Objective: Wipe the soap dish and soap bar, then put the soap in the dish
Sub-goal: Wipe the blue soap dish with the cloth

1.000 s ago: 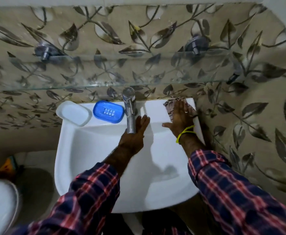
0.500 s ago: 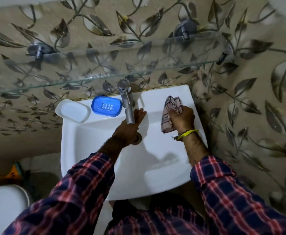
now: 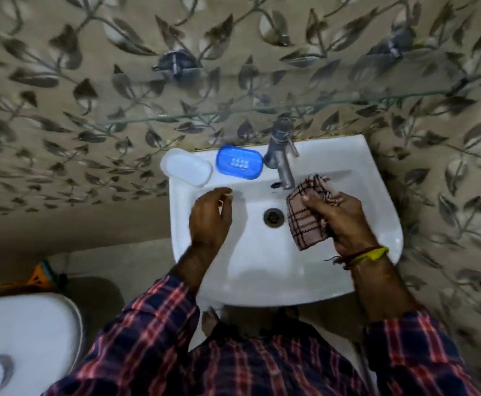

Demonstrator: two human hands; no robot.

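Over the white sink (image 3: 376, 224), the right hand (image 3: 345, 221) grips a checked cloth (image 3: 305, 221) beside the tap (image 3: 282, 155), the left hand (image 3: 209, 215) hovers loosely curled below the blue soap dish (image 3: 239, 162) and white lid (image 3: 186, 167) on the sink's back rim.

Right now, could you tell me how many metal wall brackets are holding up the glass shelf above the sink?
2. One bracket is on the wall up left of the tap; the other bracket is up right of it. None seem hidden.

Blue soap dish (image 3: 239, 162); checked cloth (image 3: 308, 212); white sink (image 3: 370, 178).
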